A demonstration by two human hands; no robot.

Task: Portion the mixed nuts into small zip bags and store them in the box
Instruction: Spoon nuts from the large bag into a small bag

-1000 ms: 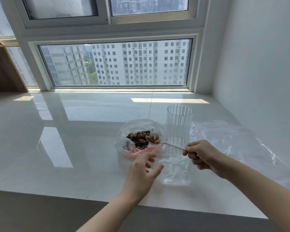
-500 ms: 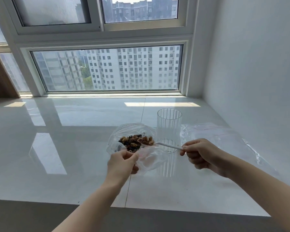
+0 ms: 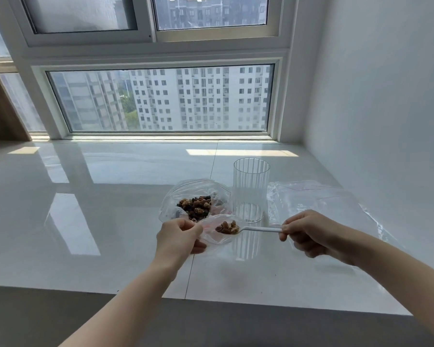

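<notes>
- Head view, what has changed: a second ago the white spoon [image 3: 258, 229] had its bowl in the mixed nuts [image 3: 195, 207] in the large open bag [image 3: 186, 196]; now it is out of that pile and carries a heap of nuts over the mouth of the small zip bag [image 3: 212, 235].
- The right hand [image 3: 305, 232] has its fingers clenched round the far end of the spoon handle, holding it roughly level, bowl pointing left.
- The left hand [image 3: 178, 237], which a second ago was only reaching with loose fingers, now pinches the near left edge of the small zip bag and holds it up off the desk [image 3: 110, 221], mouth open towards the spoon.
- The main supply of nuts stays in the large bag, just beyond the small one and left of the ribbed glass [image 3: 251, 191].
- More clear bags [image 3: 323, 204] lie flat on the right. No storage box is in view.
- My reading: this is an early scoop in the portioning. The small bag looks nearly empty, so it needs filling, zipping and storing. The load is heaped, so tipping it too soon could scatter nuts on the desk.
</notes>
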